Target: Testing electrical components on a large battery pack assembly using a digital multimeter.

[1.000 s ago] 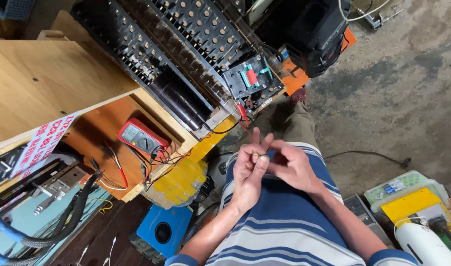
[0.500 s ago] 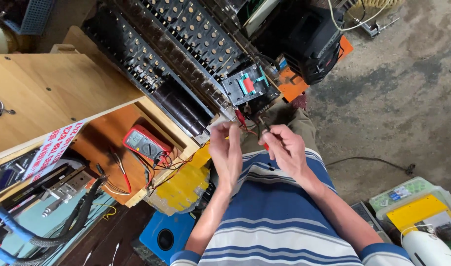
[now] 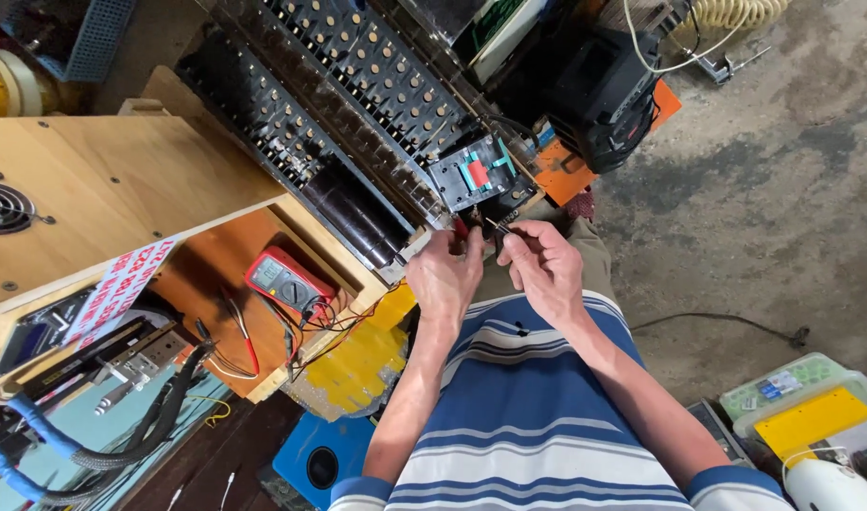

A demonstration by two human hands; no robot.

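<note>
Both hands are raised just below a grey module point(image 3: 479, 175) on the black chassis point(image 3: 358, 114). The right hand point(image 3: 545, 270) pinches a thin probe point(image 3: 499, 226). The left hand point(image 3: 445, 276) is curled beside it; its grip cannot be told. A red multimeter point(image 3: 284, 281) lies on the wooden shelf point(image 3: 216, 274).

Electronics workshop: multimeter point(image 3: 284, 281), circuit boards point(image 3: 358, 85)

Small dark part point(image 3: 498, 225) pinched in right hand point(image 3: 544, 270) fingers too small to tell, white appliance point(image 3: 829, 485) cut off
</note>
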